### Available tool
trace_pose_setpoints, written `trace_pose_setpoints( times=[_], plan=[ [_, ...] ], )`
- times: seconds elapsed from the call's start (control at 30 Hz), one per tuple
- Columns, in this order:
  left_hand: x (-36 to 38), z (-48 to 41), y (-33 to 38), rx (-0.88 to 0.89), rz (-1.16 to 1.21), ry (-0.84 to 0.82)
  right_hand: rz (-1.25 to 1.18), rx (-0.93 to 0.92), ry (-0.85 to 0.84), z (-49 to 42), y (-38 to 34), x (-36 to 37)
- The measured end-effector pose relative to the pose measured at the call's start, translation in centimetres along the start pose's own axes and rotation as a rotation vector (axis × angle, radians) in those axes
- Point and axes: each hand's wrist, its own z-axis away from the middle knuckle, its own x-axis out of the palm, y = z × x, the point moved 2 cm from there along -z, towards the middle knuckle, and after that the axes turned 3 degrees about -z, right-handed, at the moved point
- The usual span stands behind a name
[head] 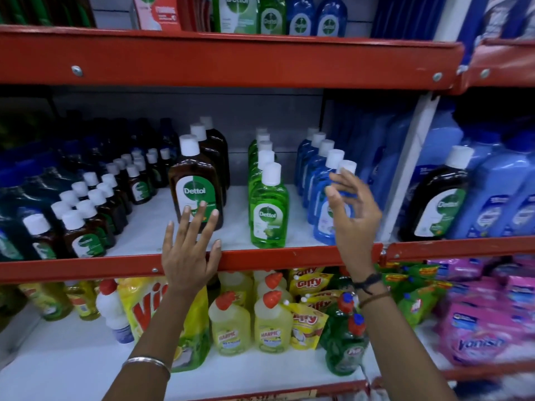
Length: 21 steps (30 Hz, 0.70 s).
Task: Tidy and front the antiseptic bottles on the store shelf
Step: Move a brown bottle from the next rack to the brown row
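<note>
Reaching right hand (354,215) fingers spread at blue bottle (324,224) — left hand (188,250) splayed, empty.

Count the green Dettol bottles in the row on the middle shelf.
5, in a single file: front bottle at the shelf edge, the other four told by white caps receding behind it. More may be hidden.

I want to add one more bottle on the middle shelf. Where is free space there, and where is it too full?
Bare white shelf shows between the front brown bottle and the green row, running to the back. A narrower strip lies between the brown bottle and the small brown bottles. Those small rows are crowded. The left hand covers the front edge; the right hand blocks the blue row.
</note>
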Motion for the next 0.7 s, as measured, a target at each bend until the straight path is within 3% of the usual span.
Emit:
trace_pose_setpoints(
  times=[0.1,0.23,0.47,0.7],
  plan=[
    [0.3,0.2,-0.2,-0.002,0.015,0.017,0.145,-0.128,0.21,-0.5,0.7,-5.4],
    [0.5,0.2,-0.3,-0.014,0.032,0.014,0.391,-0.086,0.411,-2.2,3.5,-11.9],
    [0.5,0.2,-0.4,-0.021,0.018,-0.006,0.654,0.238,0.254,-4.1,7.4,-15.9],
    [0.3,0.1,-0.3,-0.041,0.017,-0.027,0.767,0.342,0.219,-5.2,7.8,-16.6]
  ],
)
